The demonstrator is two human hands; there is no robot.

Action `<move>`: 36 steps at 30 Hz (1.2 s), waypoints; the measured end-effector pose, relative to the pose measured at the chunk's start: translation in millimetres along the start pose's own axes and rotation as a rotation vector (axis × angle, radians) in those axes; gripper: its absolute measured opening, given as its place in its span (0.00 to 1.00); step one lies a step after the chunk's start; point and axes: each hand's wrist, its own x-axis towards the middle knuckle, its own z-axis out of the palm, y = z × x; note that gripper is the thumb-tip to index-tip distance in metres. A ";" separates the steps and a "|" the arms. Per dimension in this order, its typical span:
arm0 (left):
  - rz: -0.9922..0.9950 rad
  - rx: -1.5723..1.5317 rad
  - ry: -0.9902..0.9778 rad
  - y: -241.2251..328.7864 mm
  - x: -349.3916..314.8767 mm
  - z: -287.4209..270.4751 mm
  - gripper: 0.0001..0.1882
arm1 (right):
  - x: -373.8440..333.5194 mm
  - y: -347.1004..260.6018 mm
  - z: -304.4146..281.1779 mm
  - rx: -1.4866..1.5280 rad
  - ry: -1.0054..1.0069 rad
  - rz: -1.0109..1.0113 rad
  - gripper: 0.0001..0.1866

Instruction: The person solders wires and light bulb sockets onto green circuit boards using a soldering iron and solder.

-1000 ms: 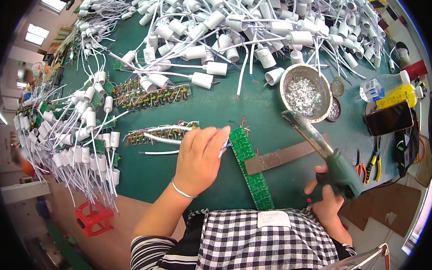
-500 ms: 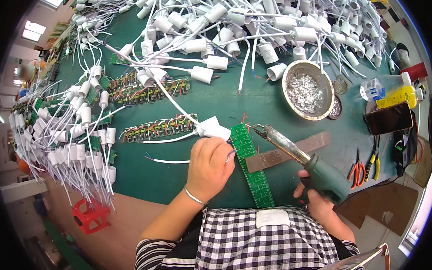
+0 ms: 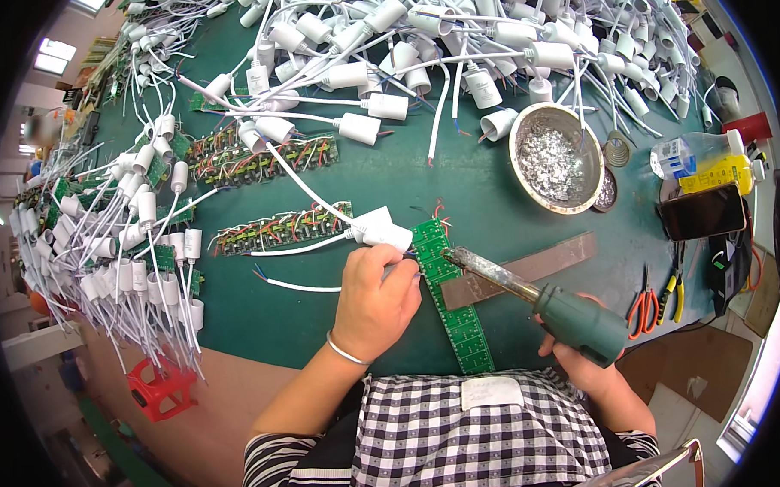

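My right hand (image 3: 576, 364) grips a heavy soldering iron (image 3: 571, 323) by its green handle. The iron's blackened tip rests on or just over the upper end of a long green circuit board (image 3: 463, 328). My left hand (image 3: 375, 304) is closed in a pinch beside the board's left edge, around thin wires from a white plastic cap (image 3: 381, 228) with a white cable. The cap lies right above my fingers, its open end toward the board; the wire ends are partly hidden. Across the board's middle lies a flat brown bar (image 3: 555, 260).
A round bowl (image 3: 514, 166) of silvery solder bits stands at right, with a phone (image 3: 702, 213), orange-handled pliers (image 3: 644, 310) and bottles beyond. White caps with cables (image 3: 360, 129) heap the far side; more hang at left. Wired boards (image 3: 282, 230) lie left of my hand.
The soldering iron's tip has moved left and down onto the board's upper end, and its handle has tilted lower. My left hand has barely shifted, still pinching beside the board.
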 end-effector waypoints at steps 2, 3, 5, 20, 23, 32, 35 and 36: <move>-0.008 -0.003 0.005 2.8 0.4 -0.3 0.14 | 6.7 -1.1 -7.4 -0.174 -0.171 -0.173 0.24; -0.016 -0.003 0.009 3.4 0.3 -0.2 0.13 | 7.1 -1.7 -6.4 -0.173 -0.173 -0.173 0.24; -0.010 -0.001 0.013 2.8 0.4 0.1 0.13 | 7.7 -4.0 -3.0 -0.037 -0.130 -0.075 0.21; 0.034 0.041 0.075 -3.5 0.3 1.8 0.12 | 8.4 5.1 -2.8 -0.144 -0.175 -0.112 0.31; 0.032 0.022 0.075 -4.0 1.4 1.7 0.12 | 12.0 1.4 -2.4 -0.170 -0.190 -0.132 0.30; -0.003 -0.020 0.082 -3.3 2.2 4.9 0.12 | 14.3 -12.6 7.2 -0.146 -0.112 -0.008 0.15; -0.006 -0.015 0.087 -3.1 1.9 5.1 0.12 | 15.2 -12.7 6.9 -0.200 -0.127 -0.055 0.16; -0.007 -0.012 0.087 -3.1 1.9 5.3 0.13 | 14.7 -12.7 7.3 -0.201 -0.126 -0.055 0.16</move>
